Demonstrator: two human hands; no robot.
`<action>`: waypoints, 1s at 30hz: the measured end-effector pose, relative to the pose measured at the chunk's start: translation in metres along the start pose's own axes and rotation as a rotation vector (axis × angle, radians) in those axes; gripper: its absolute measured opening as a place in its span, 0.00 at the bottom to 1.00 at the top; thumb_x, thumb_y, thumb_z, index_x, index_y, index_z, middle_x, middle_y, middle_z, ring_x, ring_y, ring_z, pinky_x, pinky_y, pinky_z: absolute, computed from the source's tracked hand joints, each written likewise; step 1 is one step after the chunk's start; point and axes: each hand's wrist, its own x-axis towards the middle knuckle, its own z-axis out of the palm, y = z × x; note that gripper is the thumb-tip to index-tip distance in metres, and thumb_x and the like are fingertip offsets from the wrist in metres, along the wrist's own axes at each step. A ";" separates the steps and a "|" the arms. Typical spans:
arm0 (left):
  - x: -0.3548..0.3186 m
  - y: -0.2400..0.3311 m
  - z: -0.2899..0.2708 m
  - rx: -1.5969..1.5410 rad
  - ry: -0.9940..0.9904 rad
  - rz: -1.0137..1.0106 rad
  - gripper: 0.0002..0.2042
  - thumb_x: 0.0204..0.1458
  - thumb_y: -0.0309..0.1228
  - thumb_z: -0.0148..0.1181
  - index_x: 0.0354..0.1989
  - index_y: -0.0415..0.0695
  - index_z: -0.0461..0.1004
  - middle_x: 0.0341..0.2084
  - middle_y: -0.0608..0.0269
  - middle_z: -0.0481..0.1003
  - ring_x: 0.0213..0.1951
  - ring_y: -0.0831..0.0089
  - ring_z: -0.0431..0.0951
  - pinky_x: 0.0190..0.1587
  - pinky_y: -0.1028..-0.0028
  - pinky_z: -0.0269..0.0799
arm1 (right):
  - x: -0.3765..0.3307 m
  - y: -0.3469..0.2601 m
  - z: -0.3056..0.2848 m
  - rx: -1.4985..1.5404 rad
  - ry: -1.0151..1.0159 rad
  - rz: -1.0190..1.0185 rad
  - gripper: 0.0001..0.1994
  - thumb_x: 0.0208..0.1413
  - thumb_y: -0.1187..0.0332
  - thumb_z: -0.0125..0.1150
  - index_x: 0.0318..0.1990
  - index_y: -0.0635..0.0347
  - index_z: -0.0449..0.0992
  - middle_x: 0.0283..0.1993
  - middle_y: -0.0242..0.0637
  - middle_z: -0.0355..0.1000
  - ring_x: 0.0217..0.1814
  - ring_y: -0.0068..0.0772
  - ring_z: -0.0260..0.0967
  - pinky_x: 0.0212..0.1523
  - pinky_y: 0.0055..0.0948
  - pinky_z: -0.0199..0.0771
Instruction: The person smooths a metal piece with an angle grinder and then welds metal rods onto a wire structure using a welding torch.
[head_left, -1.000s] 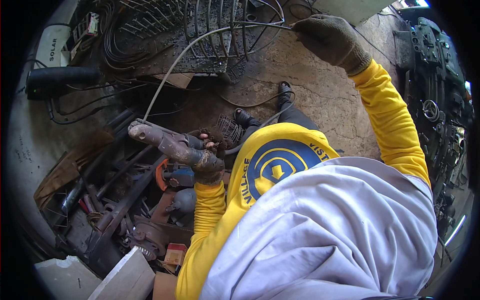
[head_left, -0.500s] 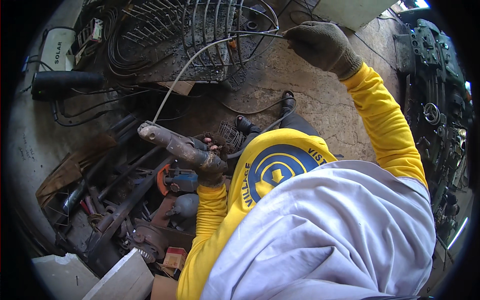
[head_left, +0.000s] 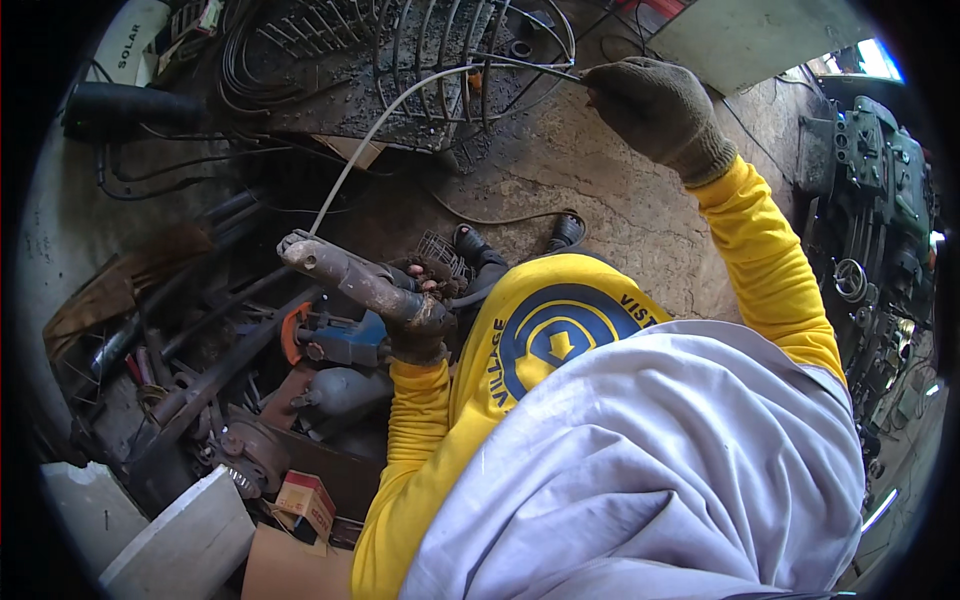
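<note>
My left hand (head_left: 425, 310), in a worn dark glove with bare fingertips showing, is closed round the handle of a welding electrode holder (head_left: 335, 265). From the holder's jaw a pale, bent welding rod (head_left: 365, 140) arcs up and to the right. My right hand (head_left: 655, 110), in a brown knit glove, is closed at the far end of that arc, pinching a thin dark rod end (head_left: 555, 72). I cannot tell whether this is the same rod. Behind it stands a curved metal bar grille (head_left: 430, 60) on a grimy worktable (head_left: 330, 115).
Coiled wire (head_left: 235, 70) and a black cylinder (head_left: 135, 113) lie at the far left. Below left are a blue clamp tool (head_left: 350, 340), a grey grinder-like tool (head_left: 345, 390), a small box (head_left: 305, 500) and pale boards (head_left: 185, 530). Green machinery (head_left: 885, 170) stands right. A cable (head_left: 490, 218) crosses the floor.
The view has shifted slightly, so the clutter at left sits further left. Both hands keep their holds, and the rod stays bent. My feet appear in slightly different places.
</note>
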 end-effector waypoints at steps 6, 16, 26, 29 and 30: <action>-0.006 -0.004 -0.020 0.042 0.016 0.088 0.21 0.61 0.44 0.53 0.50 0.36 0.69 0.42 0.56 0.68 0.43 0.64 0.70 0.51 0.66 0.69 | -0.002 0.000 0.001 -0.012 0.009 0.015 0.09 0.52 0.70 0.66 0.41 0.58 0.81 0.33 0.41 0.78 0.34 0.43 0.78 0.35 0.33 0.79; -0.002 -0.006 -0.020 0.022 -0.051 0.047 0.22 0.63 0.46 0.50 0.51 0.37 0.69 0.43 0.56 0.69 0.44 0.64 0.71 0.51 0.65 0.70 | -0.002 0.002 0.004 -0.021 0.027 0.030 0.11 0.51 0.63 0.67 0.41 0.53 0.82 0.35 0.39 0.78 0.35 0.44 0.77 0.36 0.35 0.78; 0.001 -0.001 -0.028 0.386 -0.083 0.113 0.16 0.56 0.23 0.60 0.52 0.42 0.67 0.45 0.63 0.71 0.47 0.72 0.72 0.53 0.71 0.73 | -0.004 0.005 0.004 -0.021 0.006 0.026 0.12 0.50 0.64 0.67 0.42 0.57 0.81 0.37 0.39 0.79 0.37 0.43 0.77 0.37 0.34 0.79; 0.010 0.004 -0.025 0.253 -0.249 -0.050 0.18 0.56 0.28 0.61 0.53 0.39 0.66 0.45 0.62 0.70 0.48 0.71 0.72 0.56 0.74 0.70 | -0.011 0.014 0.007 -0.193 0.066 -0.203 0.10 0.50 0.73 0.66 0.40 0.62 0.80 0.37 0.42 0.77 0.38 0.42 0.76 0.37 0.33 0.78; 0.010 0.007 -0.023 0.241 -0.288 -0.094 0.19 0.57 0.30 0.62 0.54 0.37 0.66 0.45 0.61 0.70 0.48 0.71 0.72 0.57 0.75 0.69 | -0.011 0.014 -0.001 -0.113 -0.025 -0.108 0.09 0.50 0.72 0.66 0.40 0.62 0.79 0.37 0.42 0.76 0.38 0.41 0.76 0.37 0.32 0.78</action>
